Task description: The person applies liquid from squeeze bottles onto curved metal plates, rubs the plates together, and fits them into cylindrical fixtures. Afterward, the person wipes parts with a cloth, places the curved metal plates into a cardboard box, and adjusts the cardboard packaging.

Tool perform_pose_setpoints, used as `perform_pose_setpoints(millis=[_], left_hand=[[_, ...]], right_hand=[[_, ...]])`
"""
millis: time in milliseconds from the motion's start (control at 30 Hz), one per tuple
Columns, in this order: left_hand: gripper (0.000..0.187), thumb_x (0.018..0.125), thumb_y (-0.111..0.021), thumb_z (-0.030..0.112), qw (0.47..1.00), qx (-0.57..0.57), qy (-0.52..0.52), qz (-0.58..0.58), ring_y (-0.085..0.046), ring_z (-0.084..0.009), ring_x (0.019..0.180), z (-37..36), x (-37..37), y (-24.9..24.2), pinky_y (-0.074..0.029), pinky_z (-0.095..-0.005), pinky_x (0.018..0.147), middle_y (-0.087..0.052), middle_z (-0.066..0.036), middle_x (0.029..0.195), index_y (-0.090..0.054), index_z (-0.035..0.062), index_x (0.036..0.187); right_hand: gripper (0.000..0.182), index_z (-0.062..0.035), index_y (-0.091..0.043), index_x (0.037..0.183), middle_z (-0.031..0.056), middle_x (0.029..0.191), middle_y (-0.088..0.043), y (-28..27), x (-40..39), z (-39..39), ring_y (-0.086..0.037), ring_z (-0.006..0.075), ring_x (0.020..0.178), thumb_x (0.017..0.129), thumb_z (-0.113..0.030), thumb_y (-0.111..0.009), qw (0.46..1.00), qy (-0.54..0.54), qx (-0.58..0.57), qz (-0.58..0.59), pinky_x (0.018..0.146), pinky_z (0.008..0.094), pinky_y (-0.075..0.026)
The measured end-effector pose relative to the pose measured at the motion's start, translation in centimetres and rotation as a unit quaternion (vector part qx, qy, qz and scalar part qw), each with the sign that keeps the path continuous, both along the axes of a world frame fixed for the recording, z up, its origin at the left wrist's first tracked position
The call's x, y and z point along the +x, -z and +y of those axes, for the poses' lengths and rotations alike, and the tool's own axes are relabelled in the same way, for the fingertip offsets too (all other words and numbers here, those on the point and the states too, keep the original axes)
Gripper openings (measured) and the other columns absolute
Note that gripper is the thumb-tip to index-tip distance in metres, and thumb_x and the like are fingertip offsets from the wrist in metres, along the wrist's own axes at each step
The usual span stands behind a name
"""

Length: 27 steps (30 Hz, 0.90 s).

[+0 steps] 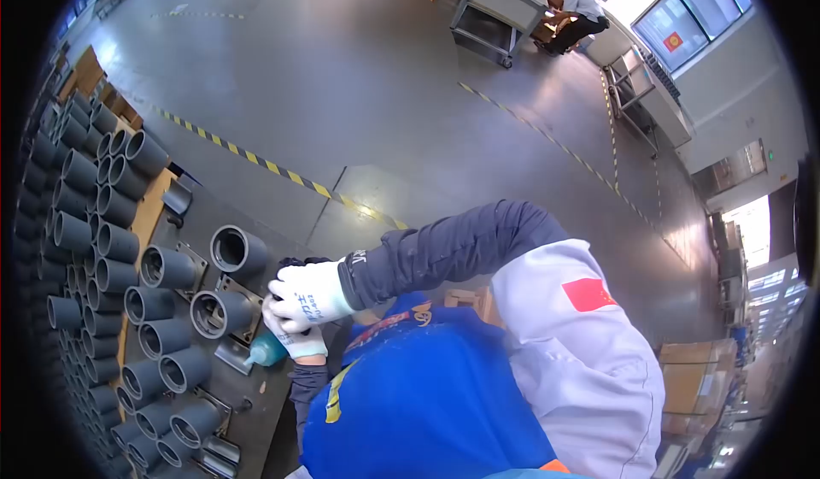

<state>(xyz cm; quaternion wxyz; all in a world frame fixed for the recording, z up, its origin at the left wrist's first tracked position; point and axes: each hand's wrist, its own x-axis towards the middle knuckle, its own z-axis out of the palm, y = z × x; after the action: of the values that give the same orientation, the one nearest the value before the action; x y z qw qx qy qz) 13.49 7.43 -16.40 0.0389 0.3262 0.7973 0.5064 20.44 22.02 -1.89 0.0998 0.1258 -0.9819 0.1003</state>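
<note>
The right grip [299, 298] is curled over the left grip [286, 323], what either holds being hidden, its white glove printed in blue with what looks like "402"; the apron's [427, 393] red lettering is too blurred to read. A teal bottle [269, 350] stands just beside the left grip, and grey cylinders [220, 314] crowd the bench [266, 406] to the left, with striped tape [282, 170] on the floor beyond.

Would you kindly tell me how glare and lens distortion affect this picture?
Head view: strong fisheye bending, with dark, rounded borders; the bright window at top right is washed out; pale glare patches lie on the floor; the nearer grey cylinders look fairly clear, while those towards the left edge sink into shadow, too dark to separate reliably.
</note>
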Motion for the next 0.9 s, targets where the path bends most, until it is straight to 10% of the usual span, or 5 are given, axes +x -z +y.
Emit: perform_pose_setpoints(millis=[200, 367, 600, 800, 900], left_hand=[[0.043, 0.082, -0.061, -0.007, 0.949, 0.019, 0.232, -0.214, -0.057, -0.0239, 0.108, -1.3, 1.5, -5.1, -0.045, -0.0330, 0.092, -0.057, -0.013, 0.116, -0.048, -0.0006, 0.122], [0.033, 0.087, -0.062, -0.001, 0.927, -0.109, 0.350, -0.083, -0.061, -0.0277, 0.103, -3.0, 1.1, -7.8, -0.046, -0.0345, 0.090, -0.062, -0.015, 0.111, -0.052, -0.0019, 0.119], [0.027, 0.087, -0.061, 0.012, 0.951, -0.076, 0.299, 0.000, -0.061, -0.0387, 0.103, -3.4, 2.2, -11.7, -0.046, -0.0437, 0.089, -0.063, -0.021, 0.103, -0.059, -0.0002, 0.110], [0.025, 0.089, -0.060, 0.014, 0.949, -0.048, 0.303, 0.069, -0.058, -0.0389, 0.090, -8.5, 2.3, -9.3, -0.046, -0.0448, 0.080, -0.061, -0.018, 0.095, -0.062, 0.0004, 0.109], [0.022, 0.089, -0.059, 0.019, 0.963, -0.098, 0.249, 0.030, -0.059, -0.0360, 0.088, -8.8, 2.2, -10.1, -0.046, -0.0446, 0.078, -0.062, -0.016, 0.093, -0.063, 0.0016, 0.102]], right_hand=[[0.034, -0.0076, -0.069, 0.091, 0.0145, 0.084, -0.068, -1.7, 1.3, 0.6, -0.068, 0.0327, 0.079, 0.087, -0.039, -0.056, 0.982, 0.033, -0.070, -0.175, 0.064, 0.0438, -0.057], [0.030, -0.0076, -0.066, 0.095, 0.0120, 0.081, -0.069, -2.7, 3.0, -0.1, -0.069, 0.0334, 0.073, 0.086, -0.035, -0.058, 0.975, -0.026, -0.012, -0.221, 0.059, 0.0449, -0.056], [0.034, -0.0154, -0.061, 0.099, 0.0106, 0.080, -0.068, -4.4, 3.3, 0.2, -0.068, 0.0336, 0.076, 0.075, -0.038, -0.070, 0.982, -0.071, -0.035, -0.170, 0.063, 0.0437, -0.055], [0.038, -0.0047, -0.063, 0.108, 0.0154, 0.099, -0.068, -8.9, 2.8, 12.8, -0.067, 0.0325, 0.090, 0.075, -0.019, -0.071, 0.982, 0.166, 0.040, -0.084, 0.075, 0.0417, -0.054], [0.039, -0.0011, -0.058, 0.110, 0.0176, 0.099, -0.066, -10.1, 3.2, 9.7, -0.067, 0.0313, 0.094, 0.073, -0.007, -0.068, 0.943, 0.205, -0.208, -0.163, 0.084, 0.0360, -0.052]])
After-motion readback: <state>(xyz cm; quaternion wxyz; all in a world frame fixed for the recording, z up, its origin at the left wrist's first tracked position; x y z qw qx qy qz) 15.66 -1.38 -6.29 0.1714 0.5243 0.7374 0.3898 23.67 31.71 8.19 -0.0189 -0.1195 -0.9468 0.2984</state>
